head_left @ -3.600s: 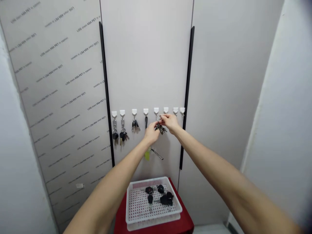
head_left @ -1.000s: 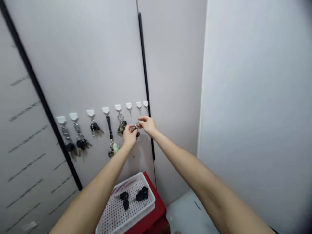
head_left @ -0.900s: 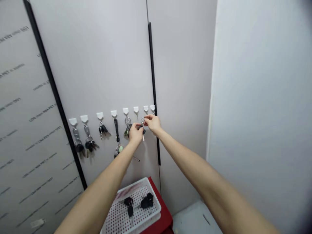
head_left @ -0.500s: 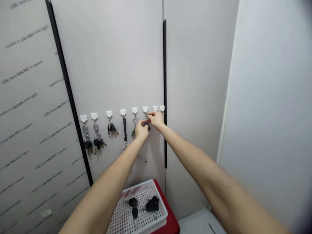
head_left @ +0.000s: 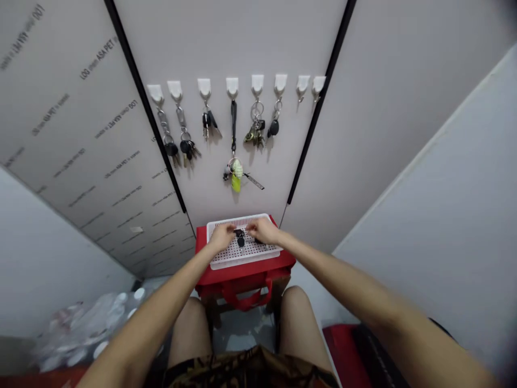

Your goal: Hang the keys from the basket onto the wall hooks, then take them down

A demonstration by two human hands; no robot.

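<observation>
My left hand (head_left: 222, 236) is over the left part of a white perforated basket (head_left: 226, 263), fingers stretched towards a small bunch of keys (head_left: 240, 241) with black heads. Its fingertips come up to these keys; whether they touch cannot be made out. From the other side my right hand (head_left: 263, 231) reaches in, fingers extended and a little apart. Beneath it lies another dark bunch of keys (head_left: 257, 241), mostly covered by the hand. A key with a black head (head_left: 274, 127) hangs by its ring from a white hook (head_left: 280, 83) on the panel.
More key bunches hang along the hook row, including a black strap (head_left: 233, 124) with a yellow-green charm (head_left: 236, 182). Two right-hand hooks (head_left: 302, 84) carry no keys. A red bag (head_left: 242, 275) supports the basket. Bottles (head_left: 97, 318) stand at lower left.
Both hands have left the hook row and come down to the basket. The key they were handling now hangs freely from its hook. The view has tilted downward.
</observation>
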